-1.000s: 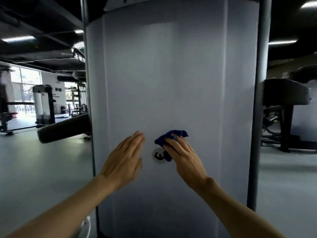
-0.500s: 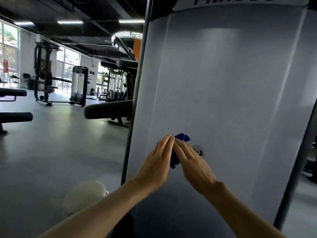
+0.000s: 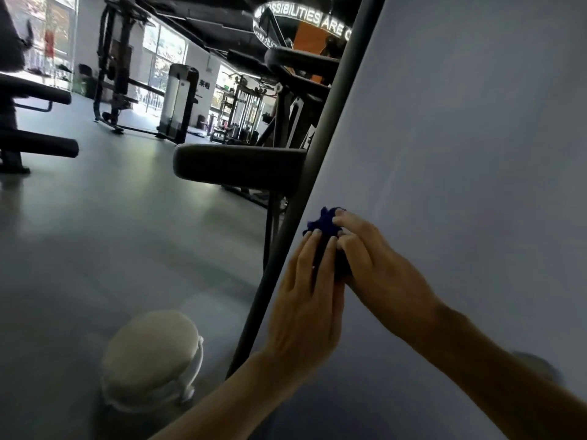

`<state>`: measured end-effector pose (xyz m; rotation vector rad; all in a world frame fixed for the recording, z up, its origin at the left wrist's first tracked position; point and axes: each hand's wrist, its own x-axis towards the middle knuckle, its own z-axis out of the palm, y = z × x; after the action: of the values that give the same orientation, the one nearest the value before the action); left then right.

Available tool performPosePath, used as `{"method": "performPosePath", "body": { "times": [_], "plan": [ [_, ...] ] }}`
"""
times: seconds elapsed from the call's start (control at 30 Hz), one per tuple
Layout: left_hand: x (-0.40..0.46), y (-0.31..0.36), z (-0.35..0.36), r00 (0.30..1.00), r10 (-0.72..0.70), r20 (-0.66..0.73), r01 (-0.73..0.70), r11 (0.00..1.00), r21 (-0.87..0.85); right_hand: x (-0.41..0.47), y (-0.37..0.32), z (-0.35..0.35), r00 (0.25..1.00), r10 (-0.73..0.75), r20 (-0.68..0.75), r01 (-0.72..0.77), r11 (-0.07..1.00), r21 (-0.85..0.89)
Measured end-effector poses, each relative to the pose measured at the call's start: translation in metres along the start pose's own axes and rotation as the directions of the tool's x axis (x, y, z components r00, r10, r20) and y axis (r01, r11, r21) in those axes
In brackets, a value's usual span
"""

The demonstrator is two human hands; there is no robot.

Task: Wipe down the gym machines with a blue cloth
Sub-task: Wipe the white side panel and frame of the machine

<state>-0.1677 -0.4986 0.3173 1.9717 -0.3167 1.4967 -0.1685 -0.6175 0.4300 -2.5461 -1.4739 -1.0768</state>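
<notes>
Your small bunched blue cloth (image 3: 324,224) sits just right of centre in the frame, pressed against the pale grey curved panel of the gym machine (image 3: 460,154), close to the panel's left edge and the dark grey upright post (image 3: 317,154) that borders it. Your right hand (image 3: 378,265) grasps the cloth, fingers curled over it with the fingertips pinning it to the panel; your left hand (image 3: 305,300) lies flat with straight fingers, its tips touching the cloth's lower edge, gripping nothing. The cloth looks soft, light and easily crumpled, so it will likely fold and slip under your fingers unless you spread it and hold it with the palm rather than by a pinched wad. The panel seems smooth and stiff, so gliding should be easy. At the lower left of the frame stands a round whitish object (image 3: 152,354), perhaps a lidded bucket; the blur hides whatever it may hold.
</notes>
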Motion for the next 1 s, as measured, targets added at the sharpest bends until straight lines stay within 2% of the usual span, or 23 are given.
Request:
{"method": "performPosePath", "body": {
  "times": [0.07, 0.1, 0.13, 0.2, 0.4, 0.63, 0.77, 0.87, 1.0],
  "plan": [
    [-0.001, -0.009, 0.014, 0.998, -0.057, 0.008, 0.057, 0.998, -0.035, 0.007, 0.011, 0.01, 0.997, -0.058, 0.05, 0.066, 0.982, -0.176],
    [-0.003, -0.011, 0.017, 0.996, -0.08, 0.026, 0.081, 0.995, -0.052, 0.008, 0.013, 0.015, 0.999, -0.046, 0.016, 0.049, 0.97, -0.237],
    [-0.007, -0.012, 0.02, 0.995, -0.092, 0.045, 0.095, 0.993, -0.064, 0.006, 0.013, 0.018, 0.994, -0.111, -0.01, 0.1, 0.928, -0.359],
    [-0.016, -0.013, 0.026, 0.994, -0.099, 0.048, 0.103, 0.99, -0.093, -0.008, 0.016, 0.022, 0.991, -0.126, 0.04, 0.13, 0.881, -0.454],
    [-0.034, -0.013, 0.035, 0.992, -0.128, 0.019, 0.129, 0.971, -0.201, -0.046, 0.007, 0.0, 0.981, 0.013, 0.193, 0.101, 0.817, -0.568],
    [-0.012, -0.011, 0.04, 0.977, -0.211, -0.023, 0.197, 0.94, -0.28, -0.042, 0.008, -0.008, 0.976, 0.021, 0.216, 0.123, 0.767, -0.63],
    [-0.001, -0.018, 0.049, 0.985, -0.161, -0.063, 0.143, 0.964, -0.226, -0.028, 0.016, -0.01, 0.983, 0.001, 0.183, 0.122, 0.741, -0.66],
    [0.011, -0.022, 0.054, 0.994, -0.017, -0.104, 0.0, 0.986, -0.169, -0.019, 0.018, -0.009, 0.993, 0.019, 0.119, 0.07, 0.714, -0.696],
    [0.023, -0.037, 0.063, 0.984, 0.097, -0.147, -0.128, 0.969, -0.213, -0.015, 0.021, -0.003, 0.994, 0.019, 0.104, 0.068, 0.644, -0.762]
  ]
}}
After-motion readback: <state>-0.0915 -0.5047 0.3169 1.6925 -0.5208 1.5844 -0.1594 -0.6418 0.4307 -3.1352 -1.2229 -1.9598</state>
